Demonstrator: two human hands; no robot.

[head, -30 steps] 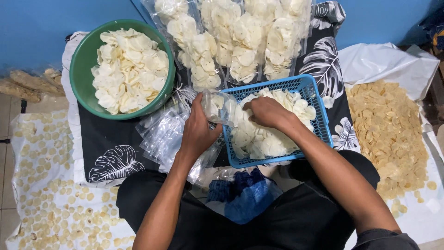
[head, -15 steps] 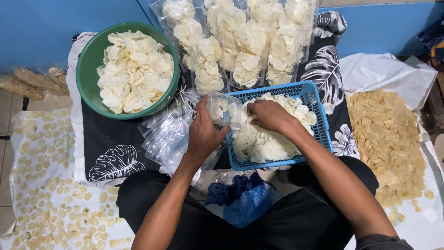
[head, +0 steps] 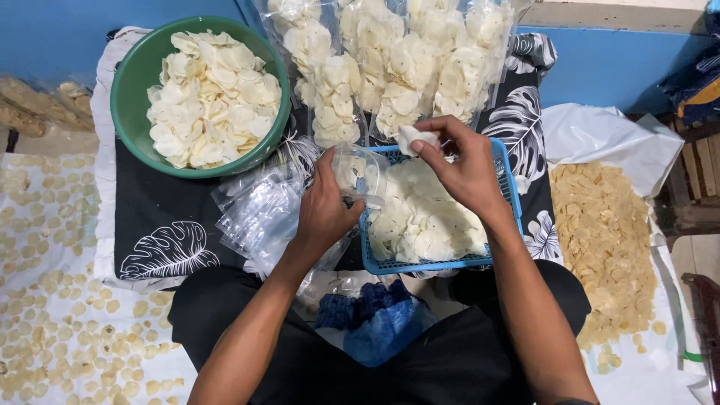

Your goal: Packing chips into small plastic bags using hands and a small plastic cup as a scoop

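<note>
A black cloth with white leaf prints covers the work surface, set against a blue wall at 12 o'clock. At 9 o'clock a pale sheet is dotted with small round crackers; at 3 o'clock a white plastic sheet carries a heap of yellowish chips. A green bowl of white chips stands at 10 o'clock, and filled clear bags lean at 12 o'clock, their tops cut off by the frame edge.

The left hand grips a small clear bag, fingers closed around its mouth, just at the 9 o'clock edge of the blue basket. The right hand hovers above the basket, thumb and fingertips pinched together on a few white chips at 12 o'clock of the basket. How many chips it pinches cannot be told. Empty clear bags lie in a heap under the left wrist; their number is unclear through the glare. A blue bundle sits in the lap at 6 o'clock, its nature hard to make out.
</note>
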